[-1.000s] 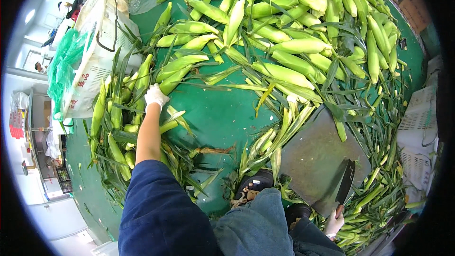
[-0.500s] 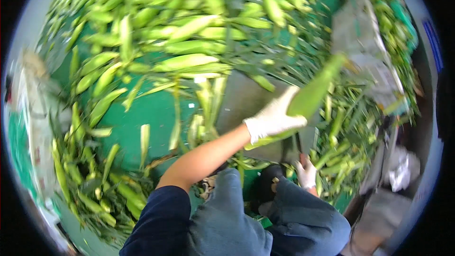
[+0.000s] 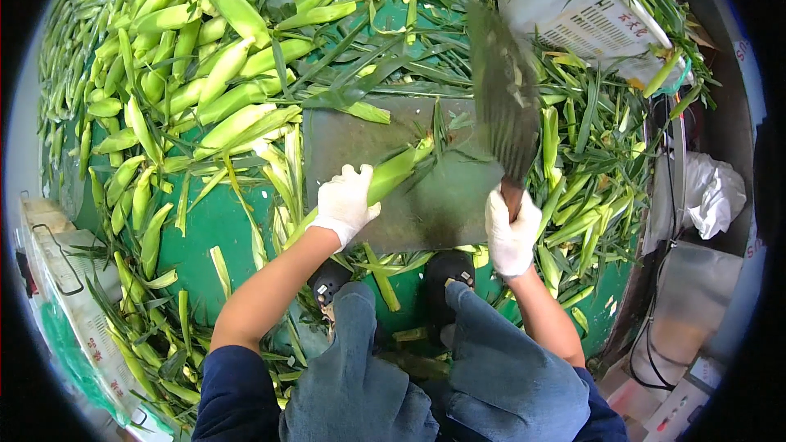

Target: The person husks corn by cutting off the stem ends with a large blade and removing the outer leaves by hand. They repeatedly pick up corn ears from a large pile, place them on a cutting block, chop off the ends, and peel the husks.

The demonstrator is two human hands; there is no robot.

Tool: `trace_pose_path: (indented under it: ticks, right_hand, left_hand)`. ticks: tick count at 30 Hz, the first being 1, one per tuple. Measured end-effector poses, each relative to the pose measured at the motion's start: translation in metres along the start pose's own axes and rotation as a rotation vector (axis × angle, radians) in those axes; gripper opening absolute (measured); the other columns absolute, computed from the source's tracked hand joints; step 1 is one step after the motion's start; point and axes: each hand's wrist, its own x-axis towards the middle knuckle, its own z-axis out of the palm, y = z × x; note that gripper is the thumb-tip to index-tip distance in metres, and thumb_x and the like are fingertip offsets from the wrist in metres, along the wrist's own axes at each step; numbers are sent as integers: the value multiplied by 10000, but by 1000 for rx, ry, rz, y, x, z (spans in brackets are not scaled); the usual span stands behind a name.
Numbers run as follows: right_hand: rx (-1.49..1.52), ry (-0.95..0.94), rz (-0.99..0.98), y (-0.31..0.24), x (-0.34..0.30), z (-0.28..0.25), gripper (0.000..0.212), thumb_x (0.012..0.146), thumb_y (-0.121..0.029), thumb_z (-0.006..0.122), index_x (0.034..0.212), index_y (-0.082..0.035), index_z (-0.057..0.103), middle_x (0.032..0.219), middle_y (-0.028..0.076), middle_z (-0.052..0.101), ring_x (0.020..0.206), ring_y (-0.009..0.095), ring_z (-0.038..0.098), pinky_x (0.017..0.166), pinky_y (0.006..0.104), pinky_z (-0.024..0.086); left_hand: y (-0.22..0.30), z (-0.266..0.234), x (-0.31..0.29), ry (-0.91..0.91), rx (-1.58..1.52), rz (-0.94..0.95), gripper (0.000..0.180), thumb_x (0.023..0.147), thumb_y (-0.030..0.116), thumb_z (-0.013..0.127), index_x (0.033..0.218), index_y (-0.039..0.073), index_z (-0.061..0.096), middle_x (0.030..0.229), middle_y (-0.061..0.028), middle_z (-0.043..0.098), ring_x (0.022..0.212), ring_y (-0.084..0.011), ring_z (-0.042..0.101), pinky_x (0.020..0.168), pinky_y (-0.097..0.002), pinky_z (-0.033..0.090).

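My left hand (image 3: 346, 203), in a white glove, is wrapped round an unhusked green ear of corn (image 3: 393, 176). The ear lies slantwise over a dark grey chopping board (image 3: 336, 135), its far end pointing up and right. Loose bits of leaf (image 3: 450, 133) are beside that end. In my gloved right hand (image 3: 512, 233) is the dark handle of a cleaver (image 3: 506, 102). Its broad dark blade stands up over the board's right side, smeared by motion and apart from the ear.
A large heap of unhusked corn (image 3: 225, 65) covers the upper left. Cut husks and leaves (image 3: 585, 196) pile up right of the board. White crates stand at the upper right (image 3: 524, 0) and far left (image 3: 65, 237). A crumpled white bag (image 3: 714, 192) and black cable (image 3: 651, 336) are at right.
My left hand has brought the ear of corn from the board's right side to its middle left. My right hand has raised the cleaver from beside my leg. The whole view has shifted.
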Motion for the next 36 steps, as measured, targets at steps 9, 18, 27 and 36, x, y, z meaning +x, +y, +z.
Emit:
trace_pose_path:
  ticks: [9,18,27,36]
  right_hand:
    - [-365,-435,190,109,-12,6,517,852,-453,589,777,57,617,726,273,612,726,436,616,643,447,476]
    - [24,181,305,82,9,-48,345,894,-292,617,741,13,569,594,54,522,556,121,453,538,301,403]
    - [94,418,-179,53,-23,29,217,902,-217,582,805,-22,574,605,55,536,523,171,508,532,312,437]
    - [-25,-224,417,135,-22,28,433,848,-393,650,703,10,585,579,152,566,518,275,585,503,367,437]
  left_hand:
    - [-1,-24,1,-91,22,-10,592,687,377,723,1143,95,472,939,-157,562,825,-341,628,710,-430,510]
    - [41,-37,4,225,-1686,-75,622,766,64,715,1306,61,407,1224,-75,513,1158,-215,487,1009,-349,382]
    - [11,39,14,283,-2363,-527,604,876,408,622,1341,90,403,1326,-128,473,1228,-285,449,1054,-456,344]
    - [27,26,-12,359,-1954,-747,305,826,302,717,979,62,607,806,-39,642,648,-124,598,576,-252,496]
